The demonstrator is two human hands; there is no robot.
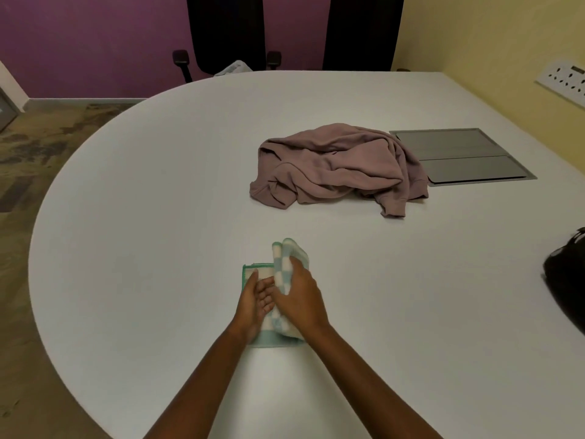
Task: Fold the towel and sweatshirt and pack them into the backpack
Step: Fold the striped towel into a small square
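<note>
The right edge cuts off the backpack [567, 282]; the towel [281, 259] is partly covered.

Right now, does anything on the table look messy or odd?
Only the mauve sweatshirt: it lies crumpled in a heap, its edge overlapping the grey metal panel set in the white table. The green-checked towel is simply mid-fold.

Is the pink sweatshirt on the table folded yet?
No, the sweatshirt lies in a crumpled heap on the table, beyond the towel that the hands are working on.
</note>
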